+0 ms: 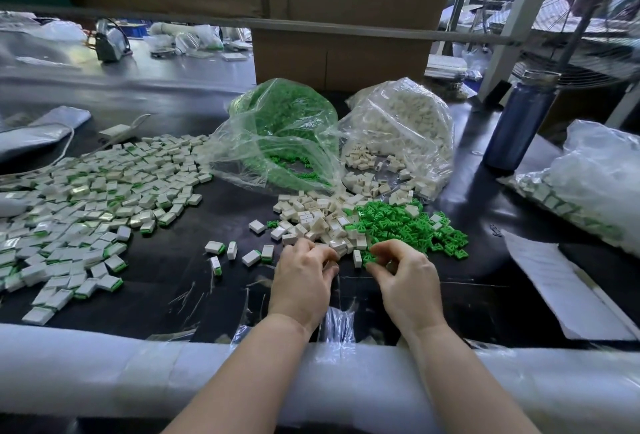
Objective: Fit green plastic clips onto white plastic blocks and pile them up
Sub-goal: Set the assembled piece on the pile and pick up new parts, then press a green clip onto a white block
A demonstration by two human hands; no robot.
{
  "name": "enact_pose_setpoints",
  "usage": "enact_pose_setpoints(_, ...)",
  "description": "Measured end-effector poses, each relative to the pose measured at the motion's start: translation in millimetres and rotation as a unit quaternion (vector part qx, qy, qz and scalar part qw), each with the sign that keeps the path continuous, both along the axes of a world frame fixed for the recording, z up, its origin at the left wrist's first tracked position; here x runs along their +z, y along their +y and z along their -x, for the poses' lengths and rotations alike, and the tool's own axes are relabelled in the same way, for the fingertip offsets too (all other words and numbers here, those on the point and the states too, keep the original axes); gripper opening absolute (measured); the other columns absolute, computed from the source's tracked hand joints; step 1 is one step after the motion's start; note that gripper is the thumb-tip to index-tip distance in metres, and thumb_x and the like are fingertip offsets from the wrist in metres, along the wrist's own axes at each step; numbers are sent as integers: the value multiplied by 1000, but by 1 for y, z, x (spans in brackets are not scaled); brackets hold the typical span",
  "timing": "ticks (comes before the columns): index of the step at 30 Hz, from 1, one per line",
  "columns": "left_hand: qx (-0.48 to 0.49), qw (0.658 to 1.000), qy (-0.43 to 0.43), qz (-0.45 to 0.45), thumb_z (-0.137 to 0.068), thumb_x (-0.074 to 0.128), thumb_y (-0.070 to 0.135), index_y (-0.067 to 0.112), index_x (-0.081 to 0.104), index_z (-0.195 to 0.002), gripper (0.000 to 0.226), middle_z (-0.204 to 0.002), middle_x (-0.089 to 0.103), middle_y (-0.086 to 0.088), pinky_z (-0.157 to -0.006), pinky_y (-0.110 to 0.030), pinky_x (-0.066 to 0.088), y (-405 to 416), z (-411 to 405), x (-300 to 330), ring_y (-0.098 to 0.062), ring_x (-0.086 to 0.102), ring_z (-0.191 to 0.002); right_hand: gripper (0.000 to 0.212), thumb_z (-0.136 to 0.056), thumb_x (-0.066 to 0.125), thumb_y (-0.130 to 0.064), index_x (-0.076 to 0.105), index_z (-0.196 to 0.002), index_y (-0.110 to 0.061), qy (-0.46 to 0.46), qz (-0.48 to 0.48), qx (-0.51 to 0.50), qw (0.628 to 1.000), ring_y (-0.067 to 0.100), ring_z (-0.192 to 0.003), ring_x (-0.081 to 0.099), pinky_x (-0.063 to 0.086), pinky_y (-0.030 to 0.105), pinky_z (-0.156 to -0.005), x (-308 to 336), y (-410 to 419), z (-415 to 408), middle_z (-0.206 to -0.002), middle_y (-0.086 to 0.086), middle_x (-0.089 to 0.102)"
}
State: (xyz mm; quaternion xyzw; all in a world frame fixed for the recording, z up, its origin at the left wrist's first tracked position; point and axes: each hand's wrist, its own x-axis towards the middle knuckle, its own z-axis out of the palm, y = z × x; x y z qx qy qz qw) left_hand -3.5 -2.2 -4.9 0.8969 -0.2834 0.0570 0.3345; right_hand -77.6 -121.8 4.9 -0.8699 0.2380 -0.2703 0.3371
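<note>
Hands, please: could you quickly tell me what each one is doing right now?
Left hand: fingers curled at the white blocks; grasp cannot be told.
Right hand: pinches a green clip.

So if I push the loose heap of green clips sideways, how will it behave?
The green clips would probably scatter rather than move together, since they lie loose. They look small and light, so they should slide easily on the smooth dark table. Their open shapes may make some catch on each other.

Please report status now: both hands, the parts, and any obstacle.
Left hand fingers curled at white blocks. Right hand pinching a green clip from green clips. Finished pile left. No obstacle.
</note>
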Motion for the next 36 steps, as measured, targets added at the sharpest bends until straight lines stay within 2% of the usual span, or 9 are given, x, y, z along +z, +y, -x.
enact_pose_setpoints(4,-38,988,78,125,-86,64,10,16,65,-94,11,-92,66,1,-83,-26,49,2,5,6,-14,60,-86,11,-79,71,-6,69,-81,-17,-53,-55,33,997,12,-77,62,49,21,-76,-1,-1,0,-80,-4,68)
enact_pose_setpoints(8,-56,973,124,184,-82,68,5,15,67,-95,16,-92,67,0,-83,-17,49,3,5,9,-10,62,-84,22,-79,71,-5,63,-74,-25,-87,-115,54,988,-3,-69,60,45,6,-64,1,-1,1,-71,-11,65)
enact_pose_setpoints(12,-73,959,166,220,-82,67,2,18,67,-92,19,-82,66,3,-79,-17,52,3,3,9,-5,61,-76,19,-81,69,-3,63,-76,-21,-94,-143,76,982,-5,-68,58,44,6,-64,3,0,1,-72,-9,64)
enact_pose_setpoints(16,-77,929,231,277,-84,64,0,22,65,-85,22,-82,67,-4,-78,-26,55,4,0,9,-16,64,-79,14,-81,68,-3,64,-78,-16,-94,-162,90,978,-4,-68,58,45,8,-66,4,0,0,-74,-6,65)
enact_pose_setpoints(18,-78,914,257,303,-84,64,1,22,63,-81,21,-80,67,-4,-72,-25,56,5,0,9,-16,65,-77,12,-81,68,-2,65,-79,-14,-100,-176,98,974,-2,-69,59,47,10,-68,4,0,1,-75,-4,66)
enact_pose_setpoints(20,-88,906,274,309,-83,64,5,20,63,-81,16,-78,68,-4,-68,-23,56,5,-1,9,-14,66,-72,10,-80,68,-1,66,-81,-11,-106,-192,107,970,1,-69,61,50,14,-69,5,1,1,-75,-1,67)
enact_pose_setpoints(26,-119,899,301,296,-84,64,9,16,64,-84,7,-80,69,-8,-77,-31,56,2,0,7,-18,65,-75,14,-79,69,1,66,-77,-12,-117,-207,121,964,0,-64,61,48,11,-64,8,2,2,-70,-2,67)
enact_pose_setpoints(32,-130,902,298,285,-85,63,5,10,64,-87,5,-80,68,-8,-70,-21,54,3,-2,6,-15,64,-74,15,-77,71,2,67,-72,-12,-112,-205,121,965,-2,-59,59,47,10,-61,7,3,2,-64,-4,65)
enact_pose_setpoints(36,-126,905,288,286,-85,64,5,16,67,-86,11,-82,70,-5,-72,-20,54,3,-2,6,-13,65,-77,20,-78,68,3,67,-69,-14,-102,-214,141,961,2,-62,61,50,15,-63,8,4,2,-64,-4,66)
